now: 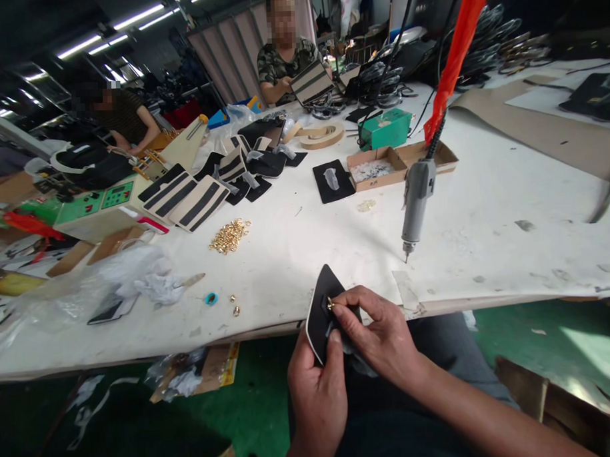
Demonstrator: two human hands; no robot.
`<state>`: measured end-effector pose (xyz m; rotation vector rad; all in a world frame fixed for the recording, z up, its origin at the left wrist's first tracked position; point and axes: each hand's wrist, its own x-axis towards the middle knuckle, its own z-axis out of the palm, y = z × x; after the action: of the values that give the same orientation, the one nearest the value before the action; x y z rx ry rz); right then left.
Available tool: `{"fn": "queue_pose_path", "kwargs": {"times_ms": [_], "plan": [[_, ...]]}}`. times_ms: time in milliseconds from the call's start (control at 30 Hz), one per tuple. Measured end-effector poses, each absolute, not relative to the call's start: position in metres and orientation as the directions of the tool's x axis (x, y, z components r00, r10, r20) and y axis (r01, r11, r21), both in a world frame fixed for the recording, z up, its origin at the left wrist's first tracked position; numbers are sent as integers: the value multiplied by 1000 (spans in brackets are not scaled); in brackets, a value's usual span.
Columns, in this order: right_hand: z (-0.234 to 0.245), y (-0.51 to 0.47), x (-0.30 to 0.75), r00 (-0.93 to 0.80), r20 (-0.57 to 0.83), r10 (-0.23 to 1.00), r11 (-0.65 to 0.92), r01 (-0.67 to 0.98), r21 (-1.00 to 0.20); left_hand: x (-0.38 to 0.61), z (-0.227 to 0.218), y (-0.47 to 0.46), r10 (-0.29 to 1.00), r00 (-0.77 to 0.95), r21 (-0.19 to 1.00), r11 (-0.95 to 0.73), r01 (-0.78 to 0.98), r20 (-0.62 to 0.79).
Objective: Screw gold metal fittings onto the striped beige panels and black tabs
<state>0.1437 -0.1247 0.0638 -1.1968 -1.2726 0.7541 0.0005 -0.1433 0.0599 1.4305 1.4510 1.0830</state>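
1. The left hand (318,388) is closed around the lower left edge of a thin black panel with rounded corners and a pale rim (319,321), thumb across its face and fingers behind.
2. The right hand (383,329) is drawn into a pinch, thumb and forefinger meeting on a small, shiny gold-coloured metal fitting (330,303) against the panel's black face.
3. The panel is held up, tilted, at the near edge of the white surface (286,249), in front of the person's lap.
4. The step in hand looks like placing or lining up the fitting on the panel. The next move seems to call for a steady left grip and for keeping the fitting straight while it is pressed home.
5. A grey, pen-shaped electric screwdriver (418,201) hangs tip down beyond the right hand, touching neither hand; a heap of small gold-coloured metal pieces (230,236) lies farther off to the left.
6. The panel's back and the left fingertips are hidden, and the right hand covers much of its right side. Whether the fitting is already seated cannot be told; the dark patch beneath it is unclear. Crumpled translucent film (360,365) below the right hand is partly covered and shadowed.
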Motion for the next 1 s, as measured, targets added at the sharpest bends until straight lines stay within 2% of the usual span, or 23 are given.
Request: {"fn": "queue_pose_path", "kwargs": {"times_ms": [267, 500, 633, 733, 867, 933, 1000], "plan": [[68, -123, 148, 106, 479, 871, 415, 362, -835, 1, 66, -144, 998, -47, 977, 42, 209, -33], [72, -121, 152, 139, 336, 932, 303, 214, -929, 3, 69, -143, 996, -52, 982, 76, 174, -68], [71, -120, 152, 137, 334, 933, 307, 185, -934, 5, 73, -142, 997, -54, 981, 72, 178, -63], [70, -119, 155, 117, 406, 906, 366, 264, -893, 4, 72, -140, 998, -52, 974, 43, 221, -32], [75, -115, 164, 8, 525, 851, 475, 411, -778, 0, 65, -142, 999, -23, 950, -29, 312, 38], [77, -112, 168, -52, 564, 824, 526, 442, -727, -2, 61, -144, 998, -10, 934, -57, 352, 64], [78, -111, 169, -69, 566, 822, 536, 434, -725, -2, 58, -145, 996, -14, 919, -71, 388, 83]]}}
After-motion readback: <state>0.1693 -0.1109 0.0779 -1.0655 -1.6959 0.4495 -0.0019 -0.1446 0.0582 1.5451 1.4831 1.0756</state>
